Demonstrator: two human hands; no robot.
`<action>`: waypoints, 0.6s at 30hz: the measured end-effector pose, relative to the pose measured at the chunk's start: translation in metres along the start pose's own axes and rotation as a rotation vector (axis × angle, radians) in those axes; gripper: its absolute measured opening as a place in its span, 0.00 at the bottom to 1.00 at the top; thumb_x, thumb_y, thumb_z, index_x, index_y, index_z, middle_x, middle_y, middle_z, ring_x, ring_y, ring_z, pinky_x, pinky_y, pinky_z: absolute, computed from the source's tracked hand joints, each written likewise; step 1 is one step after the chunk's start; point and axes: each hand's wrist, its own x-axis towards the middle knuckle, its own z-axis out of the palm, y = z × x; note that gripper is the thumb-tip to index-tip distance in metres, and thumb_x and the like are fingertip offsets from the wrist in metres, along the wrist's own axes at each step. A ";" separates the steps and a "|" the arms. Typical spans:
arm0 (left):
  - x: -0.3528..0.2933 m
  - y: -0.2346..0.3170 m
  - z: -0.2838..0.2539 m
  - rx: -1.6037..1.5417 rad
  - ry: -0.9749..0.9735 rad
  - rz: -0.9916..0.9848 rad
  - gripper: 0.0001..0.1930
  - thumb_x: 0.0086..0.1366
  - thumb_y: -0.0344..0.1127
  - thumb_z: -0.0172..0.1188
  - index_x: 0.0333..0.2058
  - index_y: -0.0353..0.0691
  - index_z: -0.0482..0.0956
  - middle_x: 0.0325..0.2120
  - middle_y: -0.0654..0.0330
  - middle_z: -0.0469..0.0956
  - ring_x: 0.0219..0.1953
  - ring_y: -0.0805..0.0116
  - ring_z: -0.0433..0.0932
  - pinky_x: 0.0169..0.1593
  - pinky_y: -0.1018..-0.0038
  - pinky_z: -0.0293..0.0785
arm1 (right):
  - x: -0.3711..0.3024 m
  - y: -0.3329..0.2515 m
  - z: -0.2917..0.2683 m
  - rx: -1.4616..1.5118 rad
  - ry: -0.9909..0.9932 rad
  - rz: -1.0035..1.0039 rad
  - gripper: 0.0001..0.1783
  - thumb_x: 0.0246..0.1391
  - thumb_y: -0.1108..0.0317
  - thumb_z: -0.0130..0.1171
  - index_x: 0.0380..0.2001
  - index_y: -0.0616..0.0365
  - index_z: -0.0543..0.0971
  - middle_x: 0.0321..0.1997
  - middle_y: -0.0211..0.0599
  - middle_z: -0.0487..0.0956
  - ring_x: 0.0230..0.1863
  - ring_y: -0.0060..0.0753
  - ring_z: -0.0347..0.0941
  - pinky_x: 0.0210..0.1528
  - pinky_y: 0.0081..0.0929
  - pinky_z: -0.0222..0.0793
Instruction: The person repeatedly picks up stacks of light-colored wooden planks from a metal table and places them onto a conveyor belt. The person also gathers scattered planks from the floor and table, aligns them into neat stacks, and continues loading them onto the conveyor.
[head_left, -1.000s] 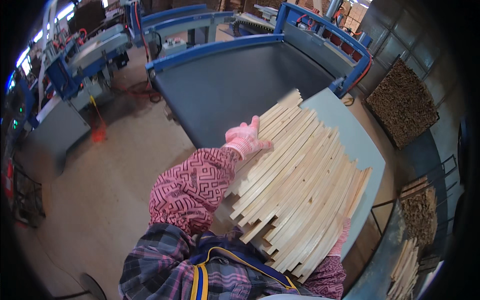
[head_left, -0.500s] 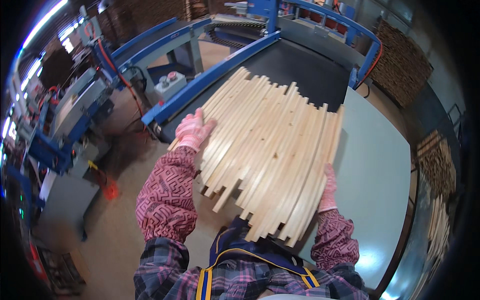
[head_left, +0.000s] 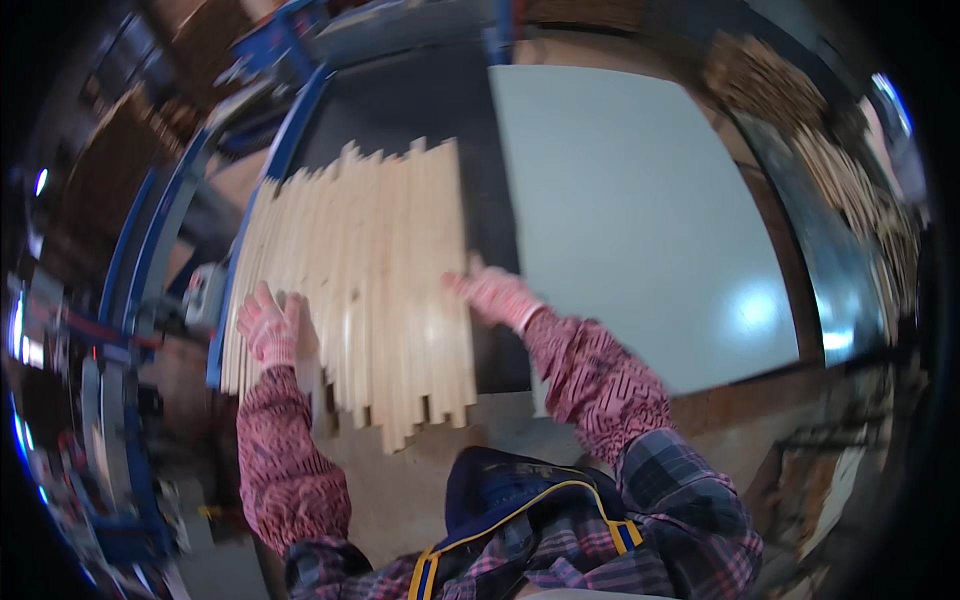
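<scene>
A wide layer of pale wooden strips [head_left: 370,270] lies side by side on the black conveyor belt [head_left: 410,100], with uneven ends at the far and near sides. My left hand [head_left: 270,325], in a pink glove, rests on the layer's left part with its fingers spread. At the right edge is my right hand [head_left: 495,290], gloved alike, its fingers stretched toward the outermost strip and touching or nearly touching it. Neither hand wraps around a strip. Some near ends of the strips stick out past the belt's front edge.
A pale grey-green tabletop [head_left: 640,220] adjoins the belt on the right. Along the belt's left runs a blue rail [head_left: 300,125], with a grey control box [head_left: 205,295] beside it. More wooden strips [head_left: 850,190] lie in piles at the far right.
My view has turned right, and the strip layer now sits squarer along the belt. My right hand has shifted from the layer's near right side to farther up its right edge, fingers now showing.
</scene>
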 end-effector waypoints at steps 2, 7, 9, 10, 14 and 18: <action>-0.065 0.127 -0.040 -0.014 0.024 0.175 0.37 0.63 0.58 0.56 0.66 0.46 0.64 0.65 0.43 0.62 0.67 0.41 0.58 0.69 0.49 0.53 | -0.121 0.034 -0.038 0.591 -0.086 0.023 0.29 0.70 0.52 0.45 0.70 0.43 0.57 0.46 0.48 0.81 0.40 0.45 0.81 0.39 0.38 0.77; -0.273 0.489 -0.152 -0.281 0.022 0.725 0.39 0.63 0.57 0.60 0.68 0.47 0.61 0.66 0.47 0.61 0.68 0.42 0.56 0.71 0.50 0.51 | -0.495 0.174 -0.117 0.521 -0.026 -0.179 0.38 0.66 0.37 0.45 0.72 0.44 0.60 0.57 0.43 0.79 0.61 0.45 0.72 0.65 0.36 0.64; -0.380 0.620 -0.215 -0.325 -0.016 0.869 0.41 0.61 0.58 0.62 0.69 0.51 0.60 0.67 0.48 0.61 0.69 0.44 0.55 0.71 0.52 0.52 | -0.662 0.246 -0.185 0.575 -0.166 0.095 0.40 0.62 0.35 0.49 0.70 0.45 0.65 0.67 0.49 0.70 0.68 0.52 0.65 0.70 0.40 0.57; -0.421 0.655 -0.234 -0.391 -0.087 0.998 0.41 0.61 0.59 0.62 0.69 0.52 0.60 0.68 0.48 0.60 0.70 0.45 0.54 0.71 0.54 0.52 | -0.741 0.281 -0.219 0.574 -0.133 0.304 0.40 0.62 0.34 0.47 0.70 0.46 0.65 0.67 0.51 0.71 0.68 0.53 0.65 0.70 0.40 0.57; -0.659 0.904 -0.339 -0.489 -0.298 1.220 0.41 0.63 0.64 0.55 0.69 0.49 0.60 0.67 0.48 0.60 0.70 0.46 0.53 0.72 0.54 0.48 | -1.053 0.417 -0.341 0.334 0.265 0.920 0.44 0.60 0.30 0.46 0.66 0.54 0.68 0.58 0.54 0.77 0.58 0.52 0.74 0.61 0.41 0.67; -0.681 0.950 -0.370 -0.468 -0.191 1.548 0.38 0.65 0.63 0.53 0.66 0.45 0.65 0.65 0.48 0.63 0.68 0.48 0.57 0.71 0.52 0.47 | -1.118 0.381 -0.321 0.943 0.933 1.313 0.41 0.61 0.37 0.54 0.67 0.54 0.68 0.46 0.43 0.83 0.36 0.33 0.81 0.44 0.30 0.76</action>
